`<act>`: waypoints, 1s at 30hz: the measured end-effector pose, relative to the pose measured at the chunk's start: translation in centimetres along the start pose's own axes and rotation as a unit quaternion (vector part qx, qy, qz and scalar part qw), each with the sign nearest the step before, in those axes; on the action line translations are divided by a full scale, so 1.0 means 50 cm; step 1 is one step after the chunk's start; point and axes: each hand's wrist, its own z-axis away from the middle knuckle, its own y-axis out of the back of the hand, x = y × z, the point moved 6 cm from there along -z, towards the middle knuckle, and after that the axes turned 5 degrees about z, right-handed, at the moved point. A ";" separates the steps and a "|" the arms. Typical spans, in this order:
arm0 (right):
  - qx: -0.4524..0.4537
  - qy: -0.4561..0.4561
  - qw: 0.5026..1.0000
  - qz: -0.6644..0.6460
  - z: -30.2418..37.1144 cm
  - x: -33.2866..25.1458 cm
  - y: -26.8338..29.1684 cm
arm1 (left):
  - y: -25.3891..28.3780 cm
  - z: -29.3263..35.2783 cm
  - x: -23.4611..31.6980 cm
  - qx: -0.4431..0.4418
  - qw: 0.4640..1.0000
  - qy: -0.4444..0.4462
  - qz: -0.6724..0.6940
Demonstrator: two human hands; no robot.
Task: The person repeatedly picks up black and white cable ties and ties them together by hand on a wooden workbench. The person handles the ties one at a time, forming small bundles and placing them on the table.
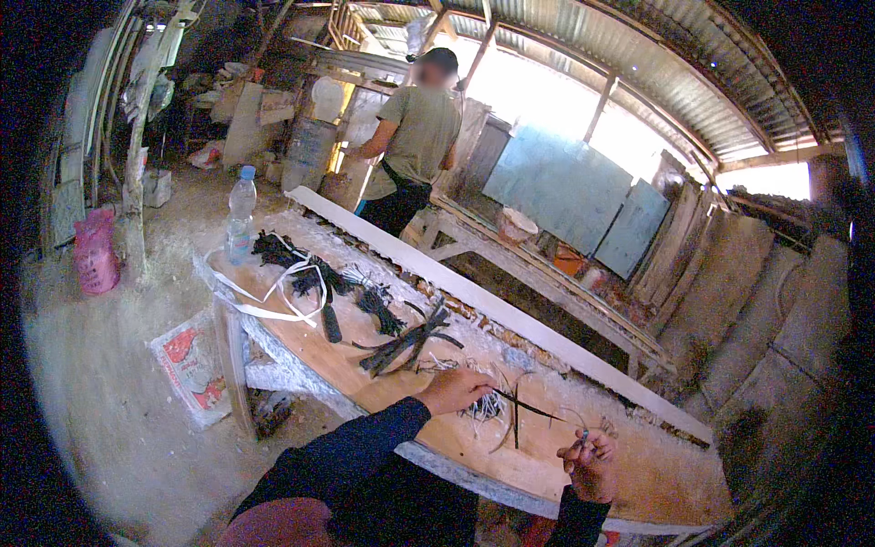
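Note:
My left hand [454, 390] is closed over the workbench [538, 469], its fingertips pinching one end of a thin black strip [533, 407]. The strip slants from there toward my right hand [588, 453], which is held up with its fingers bent together. Something small and thin, perhaps wire, shows at those fingertips, too fine to name. Under and beside my left hand lies a bundle of pale thin strands [485, 407]. Another narrow dark strip [516, 424] lies on the wood between my hands. Farther left is a pile of flat black strips [407, 345].
A clear bottle with a blue cap [241, 219] stands at the bench's far left end, near white strapping [283, 314] and black bundles [374, 310]. A long pale board [492, 305] edges the bench's far side. Beyond it a person [415, 137] stands. A pink sack [96, 252] is on the floor.

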 end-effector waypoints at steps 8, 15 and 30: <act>0.083 0.089 0.989 -0.078 -0.116 0.051 0.032 | -0.045 -0.053 -0.090 0.050 0.994 0.051 0.081; 0.124 0.089 0.981 -0.119 -0.279 0.190 0.115 | -0.111 -0.165 -0.163 0.047 0.963 0.110 0.241; 0.169 -0.121 0.974 -0.095 -0.294 0.431 0.141 | -0.219 -0.121 -0.232 -0.030 0.861 0.274 0.427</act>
